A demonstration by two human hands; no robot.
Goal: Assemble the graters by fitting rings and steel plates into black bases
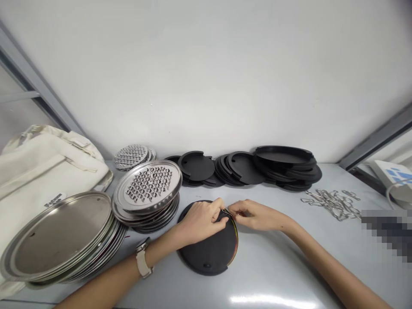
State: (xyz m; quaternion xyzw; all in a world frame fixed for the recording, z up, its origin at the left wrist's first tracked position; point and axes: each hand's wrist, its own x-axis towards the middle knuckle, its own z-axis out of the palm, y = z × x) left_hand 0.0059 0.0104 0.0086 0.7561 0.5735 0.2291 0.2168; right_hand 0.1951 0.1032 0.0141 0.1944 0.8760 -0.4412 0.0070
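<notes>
A round black disc (210,251) lies flat on the grey table in front of me. My left hand (202,221) rests on its top part, fingers curled and pinched at the disc's right upper edge. My right hand (252,214) meets it there, fingers pinched on a small metal clip (227,212) at the rim. A thin coloured edge shows along the disc's right side. A watch sits on my left wrist.
Stacks of perforated metal plates (148,186) and plain steel lids (61,234) stand at left, beside a white cloth bag (38,163). Black discs (244,167) are piled along the wall. Loose metal clips (333,201) lie at right.
</notes>
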